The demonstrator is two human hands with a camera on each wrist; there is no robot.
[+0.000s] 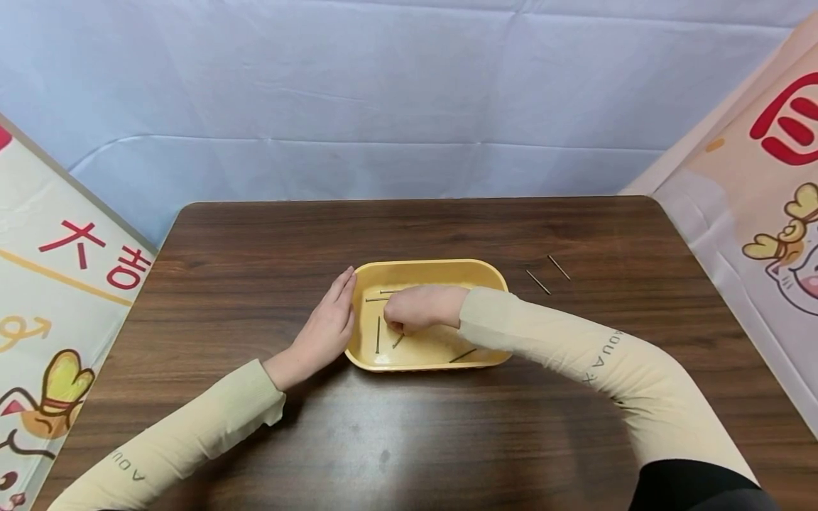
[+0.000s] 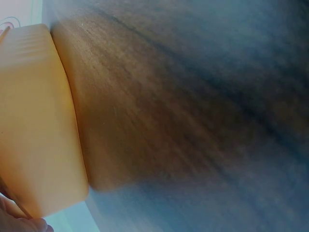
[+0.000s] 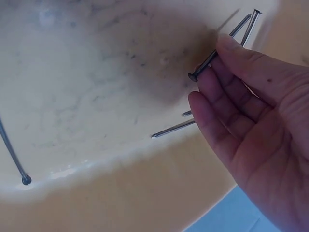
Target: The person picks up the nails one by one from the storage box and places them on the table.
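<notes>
A yellow plastic tray stands on the table with several long metal nails in it. My left hand rests its straight fingers against the tray's left rim. In the left wrist view the tray's outer wall fills the left side. Inside the tray, my right hand pinches a nail between thumb and fingers, its flat head poking out. Just beyond the thumb lies another nail. Below the fingers, a further nail is partly hidden by the hand. One nail lies near the tray's front right.
Right of the tray, two nails lie on the brown wooden table: one nail nearer the tray, another nail farther back. A pale cloth hangs behind the table, and printed panels flank it.
</notes>
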